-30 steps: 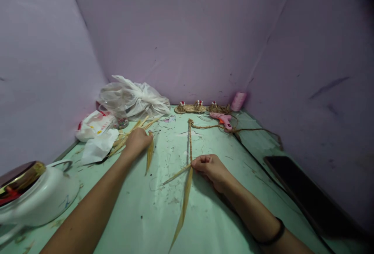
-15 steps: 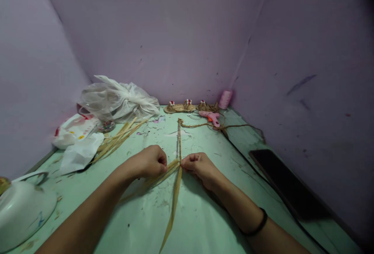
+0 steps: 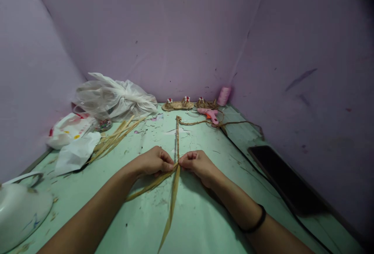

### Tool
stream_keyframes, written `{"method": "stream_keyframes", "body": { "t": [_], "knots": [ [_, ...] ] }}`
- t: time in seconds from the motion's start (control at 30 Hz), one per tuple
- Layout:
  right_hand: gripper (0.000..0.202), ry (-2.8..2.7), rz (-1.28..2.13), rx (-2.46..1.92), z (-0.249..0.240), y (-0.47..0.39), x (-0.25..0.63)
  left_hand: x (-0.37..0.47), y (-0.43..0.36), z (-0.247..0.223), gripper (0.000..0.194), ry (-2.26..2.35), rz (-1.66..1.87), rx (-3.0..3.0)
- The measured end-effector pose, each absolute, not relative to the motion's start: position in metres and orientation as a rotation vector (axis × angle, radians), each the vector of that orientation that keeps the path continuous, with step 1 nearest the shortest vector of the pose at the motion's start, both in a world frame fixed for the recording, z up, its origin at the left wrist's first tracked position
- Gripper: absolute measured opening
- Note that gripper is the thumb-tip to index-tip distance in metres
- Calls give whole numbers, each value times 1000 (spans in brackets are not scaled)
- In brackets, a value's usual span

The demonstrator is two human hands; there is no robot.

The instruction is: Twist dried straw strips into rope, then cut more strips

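A thin braid [image 3: 177, 139] of tan, straw-like fibre runs along the green tabletop toward me, its far end near the pink glue gun's cord of twine. My left hand [image 3: 157, 161] pinches a flat fibre strand [image 3: 150, 187] just left of the braid's near end; the strand trails down to the left. My right hand [image 3: 198, 164] is closed in a pinch at the braid's near end, close to the left fingertips. Between both hands another loose flat strand [image 3: 173, 207] hangs toward me over the table. What lies under the right fingers is partly hidden.
Behind stand small woven sandals [image 3: 177, 106], a pink glue gun [image 3: 209, 115] and a pink thread spool [image 3: 224, 96]. On the right lies a black phone [image 3: 286, 180] beside a dark cable. Loose straw strips [image 3: 117, 139], plastic bags [image 3: 119, 96] and a white object [image 3: 25, 215] occupy the left.
My left hand has moved right to the braid's near end, fingertips now beside the right hand's. The strand at left has settled lower. My right hand has stayed at the braid.
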State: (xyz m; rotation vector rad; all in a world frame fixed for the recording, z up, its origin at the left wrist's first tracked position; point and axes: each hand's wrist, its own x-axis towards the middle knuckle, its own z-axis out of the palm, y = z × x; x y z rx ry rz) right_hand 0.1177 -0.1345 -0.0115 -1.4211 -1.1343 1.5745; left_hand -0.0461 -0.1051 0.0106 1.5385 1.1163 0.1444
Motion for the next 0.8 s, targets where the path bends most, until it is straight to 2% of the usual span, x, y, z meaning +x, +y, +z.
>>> {"method": "stream_keyframes", "body": {
  "t": [0.27,0.8],
  "knots": [
    [7,-1137,1577,-1426,-10,-135,117,-50,-100,16,24,1256,198,1309],
    [7,-1131,1577,-1400,-11,-135,117,-54,-96,9,19,1164,209,1309]
  ]
}}
